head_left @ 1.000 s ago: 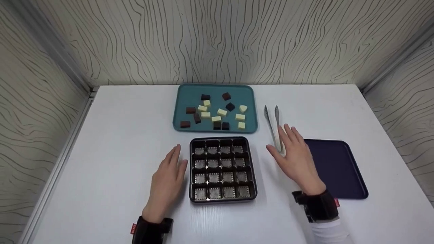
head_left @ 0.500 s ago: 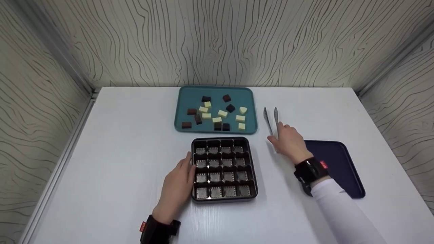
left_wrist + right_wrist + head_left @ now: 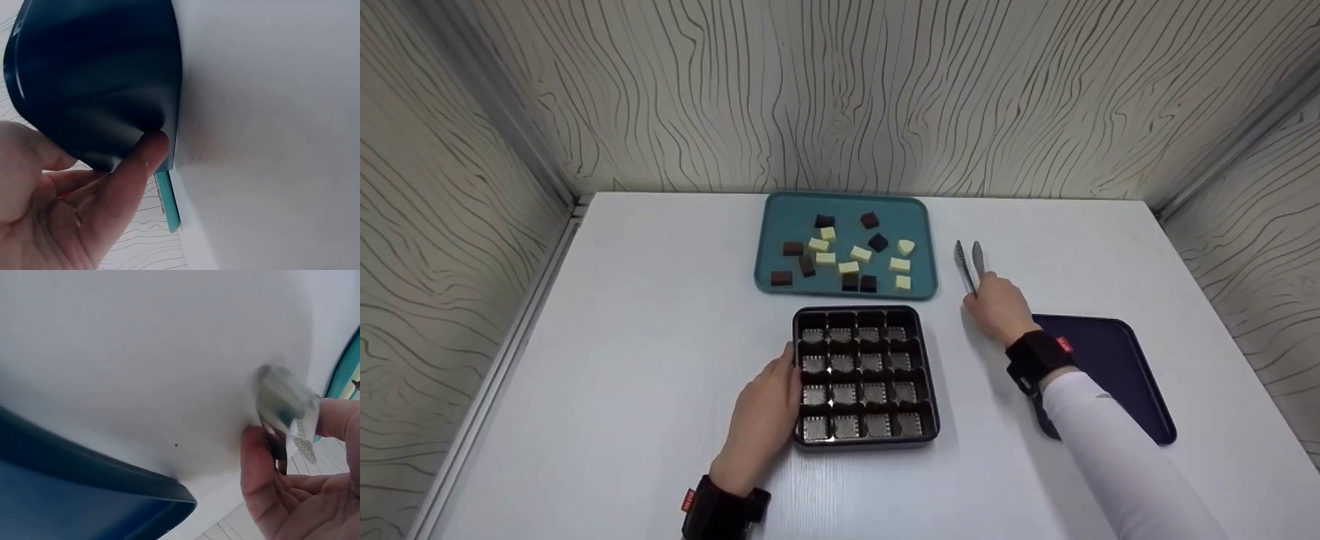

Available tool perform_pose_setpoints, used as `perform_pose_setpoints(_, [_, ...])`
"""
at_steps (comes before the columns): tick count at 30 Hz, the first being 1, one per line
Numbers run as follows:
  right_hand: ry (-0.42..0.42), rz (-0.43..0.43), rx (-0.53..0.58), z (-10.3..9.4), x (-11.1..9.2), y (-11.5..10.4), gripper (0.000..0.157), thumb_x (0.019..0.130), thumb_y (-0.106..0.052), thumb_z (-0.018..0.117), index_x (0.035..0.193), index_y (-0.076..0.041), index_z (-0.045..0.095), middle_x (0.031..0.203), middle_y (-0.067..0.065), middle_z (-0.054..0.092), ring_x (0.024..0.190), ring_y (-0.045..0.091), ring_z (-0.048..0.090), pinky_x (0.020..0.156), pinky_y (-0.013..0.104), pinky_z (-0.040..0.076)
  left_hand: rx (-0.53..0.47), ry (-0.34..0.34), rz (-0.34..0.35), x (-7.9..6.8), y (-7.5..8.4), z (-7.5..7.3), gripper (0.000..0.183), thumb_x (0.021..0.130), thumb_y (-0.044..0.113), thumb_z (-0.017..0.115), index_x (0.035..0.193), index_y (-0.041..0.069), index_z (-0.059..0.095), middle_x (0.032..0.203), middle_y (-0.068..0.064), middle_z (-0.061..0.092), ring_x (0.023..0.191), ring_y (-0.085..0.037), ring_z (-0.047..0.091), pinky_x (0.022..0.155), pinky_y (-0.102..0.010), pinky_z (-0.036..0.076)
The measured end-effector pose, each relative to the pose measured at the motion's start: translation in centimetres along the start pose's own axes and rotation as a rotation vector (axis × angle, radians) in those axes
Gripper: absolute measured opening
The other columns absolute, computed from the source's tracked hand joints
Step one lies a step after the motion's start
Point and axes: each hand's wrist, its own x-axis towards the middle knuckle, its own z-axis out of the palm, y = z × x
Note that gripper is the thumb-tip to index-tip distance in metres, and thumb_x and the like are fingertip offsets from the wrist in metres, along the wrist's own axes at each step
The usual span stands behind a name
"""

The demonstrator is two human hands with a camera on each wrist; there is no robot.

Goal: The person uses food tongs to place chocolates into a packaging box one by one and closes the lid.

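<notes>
My left hand (image 3: 765, 409) lies along the left side of a black box (image 3: 866, 442) with a compartmented insert. Its fingers look fairly straight; in the left wrist view a fingertip (image 3: 154, 145) touches the box's dark wall (image 3: 95, 67) low down. My right hand (image 3: 1001, 307) grips metal tongs (image 3: 964, 264), their two arms spread and pointing away from me. The right wrist view shows the rounded end of the tongs (image 3: 281, 396), blurred, between thumb and fingers. Beyond the box, a teal tray (image 3: 780, 206) bears several white and dark chocolates (image 3: 825, 259).
A dark blue tray (image 3: 1110, 367) lies at the right, partly under the right forearm in the head view. The white table (image 3: 660, 300) ends at a wood-patterned back wall (image 3: 840, 97). Side panels stand at left and right.
My left hand has moved right to the box's side. My right hand has come down onto the tongs and closed its fingers round them. The head view has shifted slightly.
</notes>
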Motion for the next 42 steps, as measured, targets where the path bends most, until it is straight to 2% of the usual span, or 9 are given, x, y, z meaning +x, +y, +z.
perform_pose_setpoints(6, [0.045, 0.022, -0.030, -0.9, -0.4, 0.3, 0.042, 0.101, -0.022, 0.044, 0.117, 0.016, 0.054, 0.107, 0.040, 0.068, 0.089, 0.052, 0.070, 0.077, 0.064, 0.055, 0.003, -0.001, -0.004, 0.0, 0.0, 0.0, 0.045, 0.108, 0.015, 0.052, 0.146, -0.008, 0.055, 0.121, -0.025, 0.075, 0.097, -0.041, 0.077, 0.085, -0.051, 0.063])
perform_pose_setpoints(9, [0.065, -0.034, -0.042, -1.5, -1.1, 0.0, 0.048, 0.105, -0.027, 0.047, 0.129, 0.015, 0.055, 0.110, 0.038, 0.070, 0.090, 0.050, 0.070, 0.077, 0.063, 0.055, 0.018, -0.001, -0.005, -0.1, 0.0, 0.0, 0.045, 0.108, 0.015, 0.052, 0.146, -0.008, 0.055, 0.118, -0.024, 0.076, 0.092, -0.040, 0.077, 0.080, -0.050, 0.063])
perform_pose_setpoints(12, [0.061, -0.113, -0.055, -2.2, -1.9, -0.8, 0.049, 0.108, -0.030, 0.052, 0.132, 0.012, 0.059, 0.106, 0.034, 0.072, 0.083, 0.042, 0.070, 0.072, 0.057, 0.055, 0.038, 0.004, 0.002, -0.1, 0.1, 0.1, 0.044, 0.108, 0.014, 0.052, 0.146, -0.008, 0.054, 0.115, -0.024, 0.076, 0.086, -0.039, 0.076, 0.076, -0.049, 0.062])
perform_pose_setpoints(16, [0.029, -0.206, -0.080, -3.1, -2.8, -2.2, 0.038, 0.106, -0.031, 0.059, 0.109, 0.006, 0.068, 0.082, 0.019, 0.069, 0.067, 0.028, 0.060, 0.058, 0.040, 0.046, 0.051, 0.005, 0.004, 0.0, 0.3, 0.0, 0.045, 0.108, 0.014, 0.052, 0.146, -0.009, 0.054, 0.114, -0.024, 0.076, 0.086, -0.039, 0.076, 0.076, -0.050, 0.062])
perform_pose_setpoints(19, [-0.009, -0.253, -0.104, -3.3, -3.3, -3.2, 0.033, 0.105, -0.030, 0.062, 0.089, -0.002, 0.066, 0.070, 0.006, 0.056, 0.062, 0.022, 0.052, 0.055, 0.032, 0.035, 0.049, 0.000, -0.001, 0.1, 0.3, -0.1, 0.045, 0.108, 0.014, 0.051, 0.147, -0.008, 0.053, 0.117, -0.024, 0.076, 0.089, -0.040, 0.076, 0.079, -0.050, 0.063])
perform_pose_setpoints(21, [-0.037, -0.265, -0.109, -3.4, -3.4, -3.8, 0.034, 0.105, -0.031, 0.062, 0.084, -0.004, 0.064, 0.068, 0.002, 0.051, 0.062, 0.020, 0.050, 0.056, 0.030, 0.034, 0.049, -0.001, -0.002, 0.2, 0.2, -0.2, 0.045, 0.108, 0.014, 0.051, 0.148, -0.008, 0.053, 0.118, -0.024, 0.076, 0.091, -0.041, 0.076, 0.080, -0.051, 0.063])
perform_pose_setpoints(30, [-0.119, -0.223, -0.100, -2.9, -2.8, -6.0, 0.042, 0.104, -0.033, 0.061, 0.071, -0.008, 0.057, 0.064, -0.003, 0.043, 0.058, 0.016, 0.045, 0.055, 0.027, 0.033, 0.057, 0.007, 0.022, 0.2, -0.2, -0.1, 0.045, 0.108, 0.014, 0.050, 0.147, -0.009, 0.052, 0.114, -0.023, 0.076, 0.084, -0.038, 0.075, 0.076, -0.049, 0.063])
perform_pose_setpoints(37, [-0.137, -0.244, -0.122, -2.2, -1.7, -7.4, 0.043, 0.104, -0.032, 0.062, 0.069, -0.013, 0.047, 0.066, -0.003, 0.038, 0.060, 0.015, 0.043, 0.057, 0.028, 0.032, 0.079, 0.026, 0.043, 0.1, -0.1, 0.1, 0.044, 0.108, 0.013, 0.051, 0.146, -0.009, 0.054, 0.110, -0.022, 0.077, 0.078, -0.036, 0.075, 0.069, -0.046, 0.062])
perform_pose_setpoints(42, [-0.133, -0.279, -0.198, -2.8, -1.8, -7.7, 0.039, 0.103, -0.030, 0.065, 0.072, -0.008, 0.056, 0.065, -0.002, 0.043, 0.059, 0.015, 0.043, 0.054, 0.028, 0.032, 0.084, 0.031, 0.054, 0.1, 0.1, 0.2, 0.043, 0.108, 0.014, 0.052, 0.145, -0.009, 0.055, 0.110, -0.022, 0.077, 0.080, -0.036, 0.076, 0.068, -0.046, 0.061])
